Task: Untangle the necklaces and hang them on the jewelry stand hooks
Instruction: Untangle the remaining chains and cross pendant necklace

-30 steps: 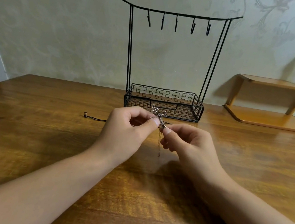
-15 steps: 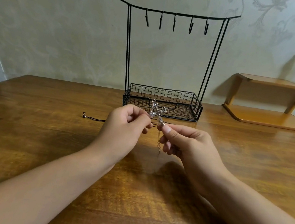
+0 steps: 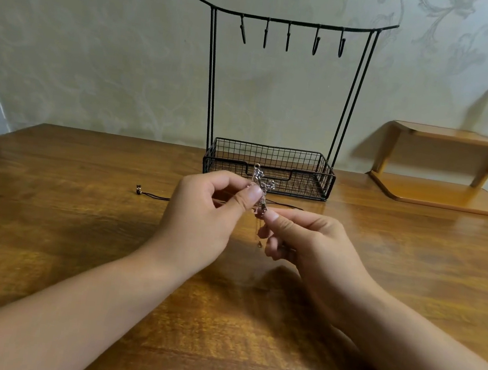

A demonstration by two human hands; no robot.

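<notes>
Here the left hand and right hand both pinch the silver necklace tangle above the tabletop, near the jewelry stand; all five hooks remain bare, so untangling and hanging seem still ahead.

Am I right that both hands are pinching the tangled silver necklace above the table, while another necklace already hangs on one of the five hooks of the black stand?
Not quite. The head view shows all five hooks of the black stand bare; nothing hangs there yet. The rest holds: the left hand and right hand both pinch the tangled silver necklace above the table.
</notes>
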